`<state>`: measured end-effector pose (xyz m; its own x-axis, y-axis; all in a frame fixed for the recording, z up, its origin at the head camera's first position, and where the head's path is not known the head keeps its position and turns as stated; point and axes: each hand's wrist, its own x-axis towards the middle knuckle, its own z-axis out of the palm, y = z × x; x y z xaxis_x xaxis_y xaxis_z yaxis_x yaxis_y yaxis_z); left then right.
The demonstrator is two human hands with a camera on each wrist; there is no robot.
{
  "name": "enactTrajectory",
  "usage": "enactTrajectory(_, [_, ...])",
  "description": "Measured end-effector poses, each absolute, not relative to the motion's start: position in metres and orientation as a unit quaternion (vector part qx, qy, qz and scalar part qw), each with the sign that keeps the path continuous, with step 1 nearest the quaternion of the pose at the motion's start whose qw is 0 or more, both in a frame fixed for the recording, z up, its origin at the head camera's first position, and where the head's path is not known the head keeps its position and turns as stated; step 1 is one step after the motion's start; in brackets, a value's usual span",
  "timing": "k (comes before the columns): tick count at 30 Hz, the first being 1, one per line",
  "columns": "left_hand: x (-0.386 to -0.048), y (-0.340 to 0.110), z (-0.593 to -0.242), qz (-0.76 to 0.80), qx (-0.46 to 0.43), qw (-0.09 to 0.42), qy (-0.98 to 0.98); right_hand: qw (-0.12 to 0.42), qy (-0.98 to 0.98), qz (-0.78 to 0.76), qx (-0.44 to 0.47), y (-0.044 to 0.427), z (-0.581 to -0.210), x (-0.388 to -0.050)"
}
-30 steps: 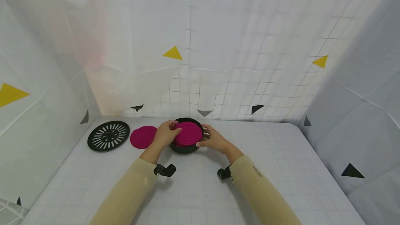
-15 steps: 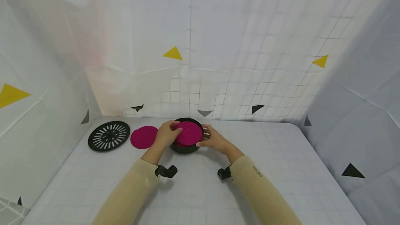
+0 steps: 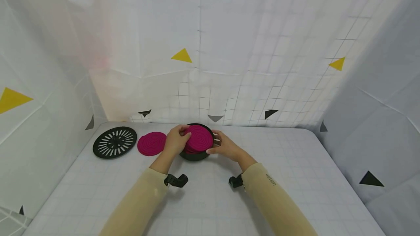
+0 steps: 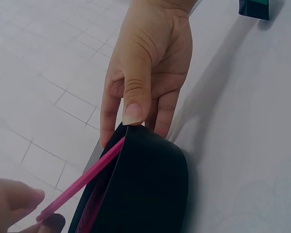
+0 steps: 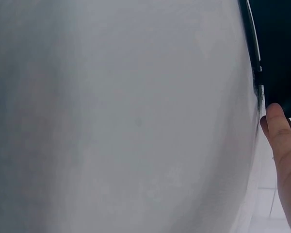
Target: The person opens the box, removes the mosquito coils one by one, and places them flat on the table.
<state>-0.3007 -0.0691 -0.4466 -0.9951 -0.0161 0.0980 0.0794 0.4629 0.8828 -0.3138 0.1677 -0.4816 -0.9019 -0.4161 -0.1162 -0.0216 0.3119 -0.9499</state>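
A magenta spiral disc lies tilted in a round black holder, over more magenta beneath it. My left hand pinches the disc's left edge between thumb and fingers; the left wrist view shows the pink disc slanting up out of the holder. Around the holder's right side my right hand grips the rim, thumb in front and fingers behind. In the right wrist view, fingers of the right hand touch the dark wall of the holder.
Left of the holder lie magenta spiral discs, overlapping. Farther left is a black slotted round plate. The white table meets a white sheet backdrop with yellow and dark triangles behind and at both sides.
The left hand has shifted slightly right and up, and the pinched disc has moved a little with it. The right hand stays on the holder.
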Motion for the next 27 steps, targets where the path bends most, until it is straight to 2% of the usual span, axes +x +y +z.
enactTrajectory(27, [-0.2961, -0.0679, -0.4561, -0.577, -0.003, 0.019, -0.816, 0.17, 0.791, -0.572, -0.134, 0.1667, -0.4822, -0.3122])
